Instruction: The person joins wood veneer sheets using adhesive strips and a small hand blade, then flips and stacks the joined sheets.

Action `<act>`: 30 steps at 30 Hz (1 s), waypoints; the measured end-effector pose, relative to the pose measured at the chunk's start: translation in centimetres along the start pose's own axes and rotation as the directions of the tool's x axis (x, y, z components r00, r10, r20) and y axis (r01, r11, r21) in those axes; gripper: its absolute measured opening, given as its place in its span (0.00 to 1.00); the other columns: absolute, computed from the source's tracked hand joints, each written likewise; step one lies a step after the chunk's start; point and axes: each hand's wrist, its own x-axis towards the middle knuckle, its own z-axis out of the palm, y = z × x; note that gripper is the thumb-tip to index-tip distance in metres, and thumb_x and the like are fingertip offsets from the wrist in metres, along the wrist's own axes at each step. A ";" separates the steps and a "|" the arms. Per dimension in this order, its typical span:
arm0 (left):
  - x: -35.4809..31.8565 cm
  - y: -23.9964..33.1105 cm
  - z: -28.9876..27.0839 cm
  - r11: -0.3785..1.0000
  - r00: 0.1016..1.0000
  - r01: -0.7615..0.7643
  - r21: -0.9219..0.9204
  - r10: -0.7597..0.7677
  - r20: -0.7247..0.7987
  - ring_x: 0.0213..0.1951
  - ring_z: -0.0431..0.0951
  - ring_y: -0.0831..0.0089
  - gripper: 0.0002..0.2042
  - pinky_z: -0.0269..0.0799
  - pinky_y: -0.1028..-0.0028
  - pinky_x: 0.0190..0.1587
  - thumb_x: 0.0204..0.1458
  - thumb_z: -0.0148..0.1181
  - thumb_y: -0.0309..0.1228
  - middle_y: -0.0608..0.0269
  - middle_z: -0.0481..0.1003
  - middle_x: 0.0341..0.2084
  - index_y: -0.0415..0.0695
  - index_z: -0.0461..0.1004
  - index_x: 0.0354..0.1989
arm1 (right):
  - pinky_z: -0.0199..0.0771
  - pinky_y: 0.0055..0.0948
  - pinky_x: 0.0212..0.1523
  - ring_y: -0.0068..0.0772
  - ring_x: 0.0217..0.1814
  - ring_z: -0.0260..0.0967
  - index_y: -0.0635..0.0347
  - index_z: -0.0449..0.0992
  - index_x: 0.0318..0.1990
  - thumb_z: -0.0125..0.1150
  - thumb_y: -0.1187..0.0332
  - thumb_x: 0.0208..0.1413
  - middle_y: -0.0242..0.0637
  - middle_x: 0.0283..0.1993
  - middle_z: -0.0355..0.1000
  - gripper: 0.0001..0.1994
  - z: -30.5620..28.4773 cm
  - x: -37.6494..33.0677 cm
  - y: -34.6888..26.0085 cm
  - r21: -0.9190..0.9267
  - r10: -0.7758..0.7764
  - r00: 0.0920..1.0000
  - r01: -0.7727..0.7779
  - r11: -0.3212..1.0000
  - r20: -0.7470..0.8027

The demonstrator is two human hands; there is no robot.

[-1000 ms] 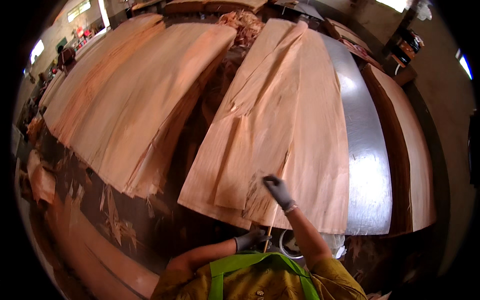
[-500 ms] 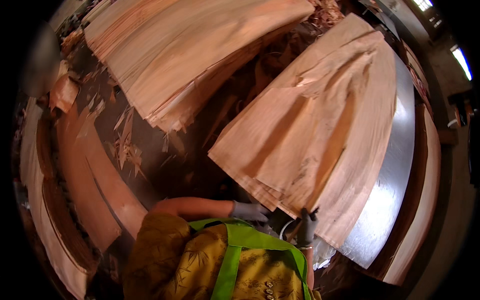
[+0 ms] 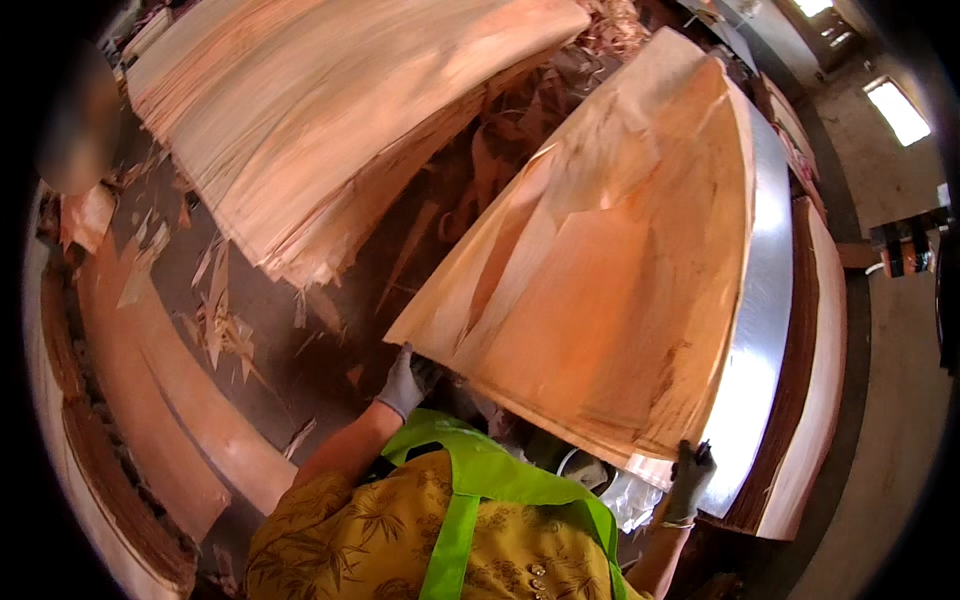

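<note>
A large, thin wood veneer sheet [image 3: 610, 290] lies in front of me on a pile of similar sheets, its surface rippled and the folds running away from me. At its near left corner, my left hand [image 3: 403, 385], in a grey glove, is closed on the edge. My right hand [image 3: 690, 482], gloved in grey with dark fingertips, pinches the near right corner. Both thumbs or fingers are partly hidden at the edge. Beneath the pile, to the right, shows a shiny metal tabletop [image 3: 765, 320].
A tall stack of veneer [image 3: 340, 120] stands at the far left. Long veneer strips [image 3: 150, 360] and torn scraps [image 3: 225, 325] lie on the floor to the left. Another veneer stack [image 3: 815, 400] stands beyond the metal top. Clear plastic [image 3: 632, 500] hangs near my waist.
My hands have moved apart along the near edge, the left one leftward and the right one rightward. The bunched top sheet is now spread wider, with a smoother, more orange face showing.
</note>
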 end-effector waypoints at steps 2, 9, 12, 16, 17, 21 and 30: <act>0.8 -0.7 -0.4 0.995 0.992 -0.047 0.092 0.057 -0.109 0.46 0.71 0.64 0.27 0.68 0.63 0.48 0.55 0.45 0.52 0.57 0.70 0.47 0.40 0.65 0.52 | 0.51 0.20 0.11 0.16 0.12 0.55 0.61 0.68 0.23 0.59 0.68 0.50 0.25 0.13 0.60 0.09 0.3 -1.2 -0.2 -0.020 -0.017 1.000 0.017 1.000 0.008; 10.7 2.5 -10.0 0.950 0.926 -0.267 0.159 0.299 -0.229 0.52 0.66 0.64 0.29 0.62 0.69 0.54 0.54 0.45 0.52 0.55 0.66 0.53 0.40 0.63 0.56 | 0.53 0.19 0.14 0.15 0.14 0.55 0.61 0.69 0.23 0.60 0.69 0.50 0.25 0.16 0.62 0.08 0.7 -0.2 3.5 0.010 -0.031 0.999 0.031 0.999 0.042; 8.9 4.6 -4.7 0.905 0.786 -0.278 0.322 0.407 -0.465 0.50 0.69 0.64 0.23 0.65 0.69 0.52 0.51 0.57 0.39 0.52 0.68 0.52 0.37 0.67 0.52 | 0.52 0.19 0.15 0.13 0.15 0.54 0.58 0.65 0.20 0.59 0.70 0.50 0.23 0.14 0.58 0.11 1.2 -1.3 3.4 0.092 0.009 1.000 -0.011 0.996 0.024; 6.9 7.1 -0.3 0.566 0.613 -0.208 0.798 0.711 -0.345 0.47 0.71 0.66 0.18 0.65 0.69 0.50 0.52 0.55 0.35 0.55 0.72 0.45 0.33 0.70 0.46 | 0.52 0.19 0.15 0.13 0.15 0.53 0.57 0.63 0.18 0.59 0.70 0.50 0.22 0.14 0.56 0.13 1.1 -1.5 3.5 0.065 -0.064 0.998 0.063 0.996 0.013; 7.0 8.1 -0.1 0.511 0.576 -0.340 0.790 0.777 -0.255 0.46 0.71 0.66 0.18 0.65 0.70 0.50 0.53 0.55 0.34 0.55 0.72 0.44 0.32 0.70 0.46 | 0.52 0.19 0.15 0.13 0.15 0.53 0.57 0.63 0.18 0.59 0.70 0.50 0.22 0.14 0.56 0.13 1.1 -1.6 2.8 0.079 -0.062 0.998 0.060 0.995 0.017; 6.9 10.8 1.6 0.349 0.461 -0.653 0.673 0.887 -0.012 0.43 0.71 0.69 0.15 0.66 0.73 0.49 0.54 0.52 0.30 0.57 0.73 0.43 0.31 0.69 0.47 | 0.52 0.18 0.14 0.13 0.14 0.54 0.57 0.67 0.21 0.57 0.70 0.50 0.22 0.15 0.59 0.09 0.3 -1.5 0.3 0.171 -0.047 0.998 0.038 0.985 0.044; -4.9 11.4 14.8 0.361 0.407 -0.839 0.408 0.913 0.030 0.48 0.69 0.71 0.17 0.64 0.75 0.51 0.55 0.51 0.28 0.56 0.69 0.48 0.31 0.66 0.51 | 0.49 0.18 0.11 0.14 0.09 0.52 0.56 0.71 0.23 0.60 0.69 0.49 0.22 0.13 0.59 0.06 -3.8 -1.1 2.5 0.386 0.051 0.998 -0.039 0.922 -0.020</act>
